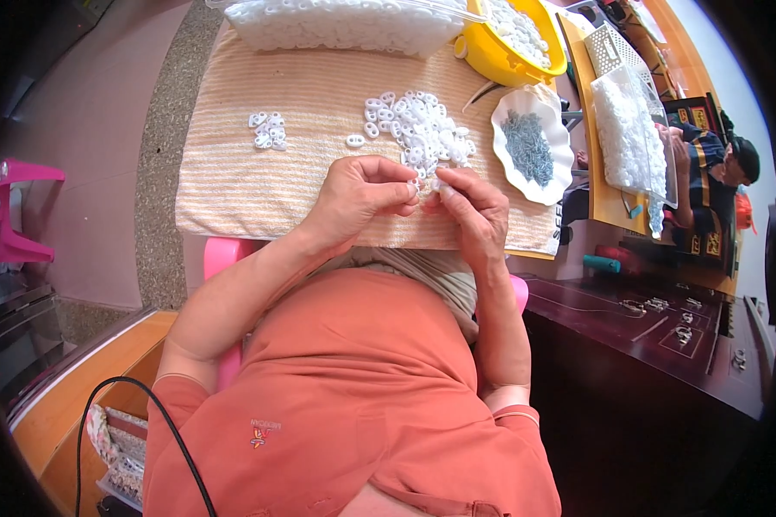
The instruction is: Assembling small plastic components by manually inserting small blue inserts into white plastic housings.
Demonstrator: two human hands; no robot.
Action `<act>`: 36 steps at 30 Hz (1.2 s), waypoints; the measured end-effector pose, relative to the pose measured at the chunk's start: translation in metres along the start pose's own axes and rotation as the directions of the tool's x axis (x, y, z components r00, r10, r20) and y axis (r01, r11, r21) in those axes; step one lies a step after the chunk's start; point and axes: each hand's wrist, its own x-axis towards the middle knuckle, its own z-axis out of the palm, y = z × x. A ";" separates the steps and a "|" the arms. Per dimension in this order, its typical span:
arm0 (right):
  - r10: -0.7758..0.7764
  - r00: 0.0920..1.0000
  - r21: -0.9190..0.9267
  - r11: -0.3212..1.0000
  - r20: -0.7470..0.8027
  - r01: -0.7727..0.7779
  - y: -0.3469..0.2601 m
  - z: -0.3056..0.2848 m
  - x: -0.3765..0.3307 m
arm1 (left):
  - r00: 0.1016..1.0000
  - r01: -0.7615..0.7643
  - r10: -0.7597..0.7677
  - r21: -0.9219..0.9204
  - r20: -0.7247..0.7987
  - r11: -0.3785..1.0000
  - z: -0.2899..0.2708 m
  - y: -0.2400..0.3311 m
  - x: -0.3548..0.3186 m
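at the near edge of the striped cloth (259,185), a small white ring (424,183) sits pinched between left hand (358,194) and right hand (474,207), fingers narrow on it; mid-assembly, likely. loose ring pile (418,129) at twelve o'clock, dish of metal bits (530,146) at two; next calls for fine alignment.

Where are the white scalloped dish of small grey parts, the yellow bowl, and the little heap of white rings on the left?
white scalloped dish (553,185), head view, bare lower rim.
yellow bowl (491,52), head view, outer wall.
little heap of white rings (268,130), head view, middle.
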 end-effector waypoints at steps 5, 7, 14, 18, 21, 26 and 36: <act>0.048 0.996 -0.013 0.999 0.074 -0.047 0.003 -0.005 0.000 | 1.000 -0.006 0.006 0.000 0.019 1.000 -0.001 0.000 0.000; 0.116 0.990 0.011 0.993 0.078 -0.117 0.004 -0.005 0.000 | 1.000 -0.011 0.011 -0.006 0.020 1.000 -0.001 -0.001 0.000; 0.150 0.986 0.089 0.984 0.069 -0.156 0.001 0.002 0.000 | 0.999 -0.015 0.015 -0.013 0.030 1.000 0.000 -0.001 0.000; 0.189 0.981 0.151 0.969 0.042 -0.193 0.006 0.001 -0.001 | 1.000 -0.022 0.023 -0.025 0.022 0.999 0.001 0.000 0.000; 0.171 0.985 0.219 0.960 0.036 -0.175 0.009 0.003 -0.001 | 1.000 -0.020 0.021 -0.028 0.014 0.999 0.000 -0.001 0.001; 0.164 0.986 0.221 0.961 0.036 -0.168 0.007 0.004 -0.001 | 1.000 -0.019 0.019 -0.032 0.012 0.999 -0.001 -0.002 0.001; 0.174 0.984 0.244 0.954 0.030 -0.176 0.005 0.002 0.001 | 1.000 -0.021 0.021 -0.021 -0.001 1.000 0.001 0.000 0.000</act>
